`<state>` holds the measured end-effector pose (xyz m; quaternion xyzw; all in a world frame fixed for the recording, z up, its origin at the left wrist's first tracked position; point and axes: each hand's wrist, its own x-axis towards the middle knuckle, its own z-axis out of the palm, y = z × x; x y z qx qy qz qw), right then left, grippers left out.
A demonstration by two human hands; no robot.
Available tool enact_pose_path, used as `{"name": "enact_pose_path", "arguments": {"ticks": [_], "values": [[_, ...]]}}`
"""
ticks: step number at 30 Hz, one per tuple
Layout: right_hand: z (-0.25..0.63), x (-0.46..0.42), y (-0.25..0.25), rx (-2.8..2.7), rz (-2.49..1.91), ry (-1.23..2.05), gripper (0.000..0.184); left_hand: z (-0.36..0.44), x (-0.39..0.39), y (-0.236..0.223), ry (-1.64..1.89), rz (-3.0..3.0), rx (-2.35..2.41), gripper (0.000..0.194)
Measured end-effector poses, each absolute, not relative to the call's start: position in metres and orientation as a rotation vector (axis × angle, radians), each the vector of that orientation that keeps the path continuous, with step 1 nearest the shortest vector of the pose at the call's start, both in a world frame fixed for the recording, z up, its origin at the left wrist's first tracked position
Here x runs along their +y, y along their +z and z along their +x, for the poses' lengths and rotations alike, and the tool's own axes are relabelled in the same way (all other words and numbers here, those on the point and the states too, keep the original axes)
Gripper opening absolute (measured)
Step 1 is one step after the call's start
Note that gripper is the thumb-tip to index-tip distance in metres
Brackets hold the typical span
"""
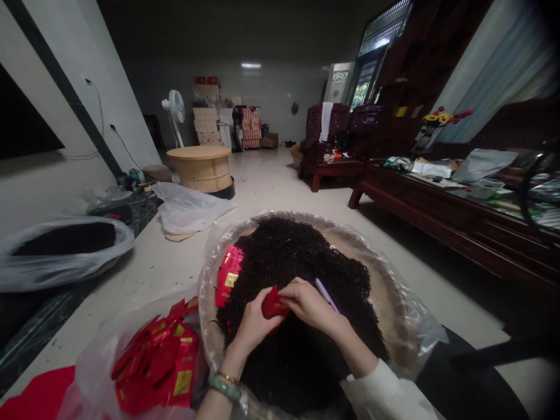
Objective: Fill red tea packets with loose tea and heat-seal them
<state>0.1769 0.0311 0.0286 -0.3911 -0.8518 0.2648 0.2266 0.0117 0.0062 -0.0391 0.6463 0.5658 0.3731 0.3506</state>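
At nine o'clock a plastic bag (83, 265) held dark loose stuff (65, 238); at seven, another bag (93, 367) held red packets (164, 356), gold labels (182, 382) unreadable. At six, over a round tray's (392, 303) dark leafy heap (301, 251), my left hand (257, 321) clamped a red pouch (272, 304), my right hand (303, 300) pinching its edge.

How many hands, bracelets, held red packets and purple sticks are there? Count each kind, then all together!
Hands: 2, left hand and right hand
Bracelets: 2, green bangle and gold bracelet
Held red packet: 1
Purple stick: 1
Total: 6
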Motion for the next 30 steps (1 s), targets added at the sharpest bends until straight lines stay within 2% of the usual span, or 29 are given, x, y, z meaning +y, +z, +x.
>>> {"name": "enact_pose_path", "arguments": {"ticks": [2,3,9,14,18,21,25,30], "values": [[0.177,0.031,0.027,-2.296,-1.118,0.683,0.027,0.012,0.004,-0.043,0.962,1.649,1.510,0.073],[0.177,0.031,0.026,-2.280,-1.136,0.679,0.026,0.012,0.003,-0.044,0.942,1.650,1.534,0.074],[0.180,0.035,0.022,-2.352,-1.157,0.689,0.025,0.009,0.003,-0.052,0.961,1.975,1.669,0.061],[0.176,0.036,0.025,-2.408,-1.196,0.655,0.026,0.013,0.004,-0.061,1.143,2.251,1.750,0.068],[0.172,0.029,0.031,-2.342,-1.167,0.681,0.022,0.019,0.005,-0.070,1.333,2.109,1.675,0.067],[0.177,0.027,0.035,-2.168,-1.066,0.736,0.019,0.019,0.007,-0.075,1.379,1.939,1.640,0.060],[0.185,0.027,0.041,-1.875,-1.047,0.674,0.021,0.015,0.008,-0.076,1.405,1.803,1.667,0.064],[0.175,0.018,0.048,-2.238,-1.082,0.624,0.018,0.015,0.005,-0.072,1.403,1.751,1.660,0.055]]}}
